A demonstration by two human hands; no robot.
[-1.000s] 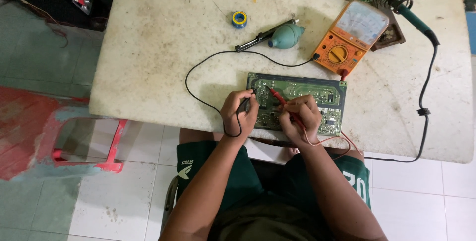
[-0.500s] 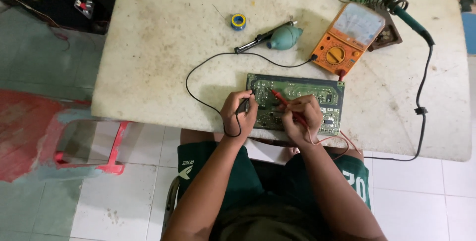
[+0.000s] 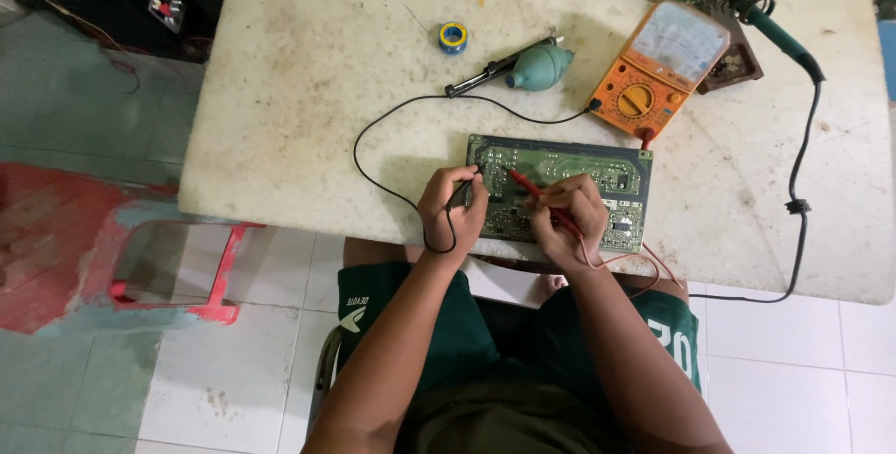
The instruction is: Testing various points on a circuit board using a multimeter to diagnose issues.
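Hands barely shifted since earlier frame, both probes staying on green circuit board (image 3: 597,174) at near edge of surface (image 3: 308,90). Left hand (image 3: 452,209) fingers pinch black probe (image 3: 464,191); right hand (image 3: 567,219) fingers grip red probe (image 3: 525,187). Orange multimeter (image 3: 658,67) just beyond board, far right.

A green board (image 3: 569,179) lies flat near the surface's front edge, solder side up, partly under both hands. The left hand (image 3: 453,211) pinches a black probe (image 3: 464,191), tip down on the board's left part; its black lead (image 3: 392,127) loops away to the left of that hand. The right hand (image 3: 565,216) holds a red probe (image 3: 527,189), slanted up-left from its fingers, tip touching the board between the two hands.
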